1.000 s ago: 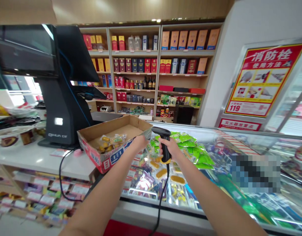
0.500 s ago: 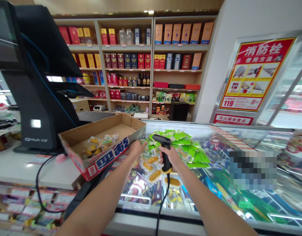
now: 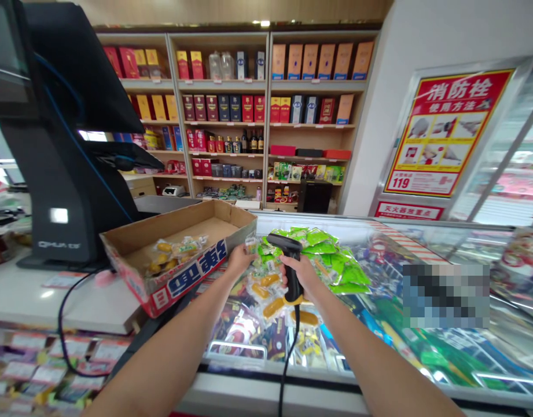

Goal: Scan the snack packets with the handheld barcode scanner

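barcode scanner (image 3: 293, 281) is over the glass-top display case (image 3: 231, 387), in the right hand (image 3: 301, 272). nose points left toward the left hand (image 3: 239, 260), head close to level with a slight tilt. handle's long axis near upright, yellow trim at the butt, black cable (image 3: 287, 347) dropping from it toward the bottom edge.

writing: red/yellow poster (image 3: 448, 133) on the wall reads 消防栓 使用方法, with "119" lower left. smaller red sign (image 3: 409, 211) below it starts 灭火器. pos terminal (image 3: 62, 179) has a light logo on its foot, looks like "qihua" plus blurred characters. carton (image 3: 197, 272) has big blue characters on its near side, upside down. labels on the packs are too small to read.

pose: both forearms reach forward from the bottom corners and converge. right fist is closed around the scanner handle, thumb side up. left hand is by the carton's right end, fingers closed on a small clear packet (image 3: 251, 245) in front of the scanner nose. green packets (image 3: 348, 269) are piled right of the scanner; clear-wrapped yellow snacks (image 3: 272, 307) lie below and left of it.
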Available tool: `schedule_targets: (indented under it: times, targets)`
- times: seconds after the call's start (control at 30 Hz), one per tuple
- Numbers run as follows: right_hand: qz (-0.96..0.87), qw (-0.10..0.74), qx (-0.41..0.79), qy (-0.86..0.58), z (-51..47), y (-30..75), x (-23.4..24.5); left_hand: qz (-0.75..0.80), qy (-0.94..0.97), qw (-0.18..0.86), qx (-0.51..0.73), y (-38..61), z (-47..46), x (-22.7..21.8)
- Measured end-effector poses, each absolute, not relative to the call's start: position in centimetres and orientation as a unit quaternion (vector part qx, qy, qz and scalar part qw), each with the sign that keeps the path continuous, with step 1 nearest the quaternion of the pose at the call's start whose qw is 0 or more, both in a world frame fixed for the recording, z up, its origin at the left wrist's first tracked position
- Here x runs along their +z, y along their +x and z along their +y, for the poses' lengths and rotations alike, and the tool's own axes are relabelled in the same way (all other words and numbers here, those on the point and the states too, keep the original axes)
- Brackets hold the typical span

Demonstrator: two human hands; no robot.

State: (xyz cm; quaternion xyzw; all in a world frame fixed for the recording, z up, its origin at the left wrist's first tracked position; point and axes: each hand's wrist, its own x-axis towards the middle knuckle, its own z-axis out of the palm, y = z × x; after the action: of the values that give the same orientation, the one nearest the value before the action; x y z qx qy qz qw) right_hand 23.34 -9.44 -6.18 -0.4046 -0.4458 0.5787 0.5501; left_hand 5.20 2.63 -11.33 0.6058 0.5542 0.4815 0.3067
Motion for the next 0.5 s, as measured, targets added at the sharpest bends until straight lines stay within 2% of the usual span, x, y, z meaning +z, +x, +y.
schedule_targets:
  times: [0.13,0.27,0.5]
  targets:
    - [-0.455,0.541,0.573,-0.414,-9.4,23.5,-6.0,0.479,0.624,0.278,0.551,5.6,1.9,-10.9]
    - [-0.488,0.523,0.572,-0.401,-9.5,23.6,-5.9,0.456,0.682,0.205,0.534,6.4,0.9,-10.1]
    - [-0.475,0.529,0.571,-0.411,-9.5,23.8,-5.9,0.458,0.692,0.165,0.533,7.0,0.5,-10.2]
